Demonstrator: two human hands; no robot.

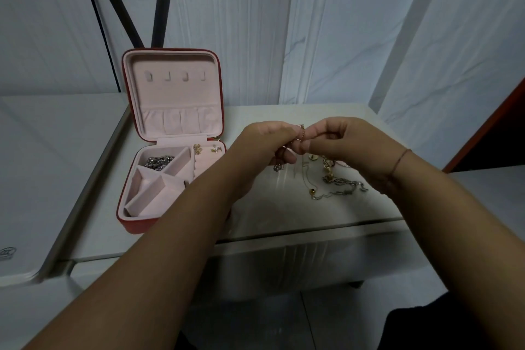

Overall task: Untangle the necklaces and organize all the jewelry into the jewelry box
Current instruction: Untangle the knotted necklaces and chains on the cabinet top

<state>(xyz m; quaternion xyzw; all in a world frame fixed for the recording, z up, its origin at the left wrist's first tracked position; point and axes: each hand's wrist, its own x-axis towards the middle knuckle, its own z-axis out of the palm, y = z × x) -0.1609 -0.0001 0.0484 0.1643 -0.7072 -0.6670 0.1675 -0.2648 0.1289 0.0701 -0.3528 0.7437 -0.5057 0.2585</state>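
A thin chain hangs in the air between the two hands, above the table and a little right of the frame's middle. The left hand pinches it from nine o'clock with fingers curled tight; the right hand pinches it from three o'clock, thumb and forefinger closed on it and the other fingers folded in. A short end dangles below the left hand.

At five o'clock of the chain, under the right hand, the tangled necklaces lie on the table, gold and silver mixed.

At nine o'clock of the hands the red box sits open, its pink lid upright. A silver heap fills its twelve o'clock compartment, and two earrings sit at its two o'clock corner.

A thin cord circles the right wrist. Black poles rise behind the box at twelve o'clock.
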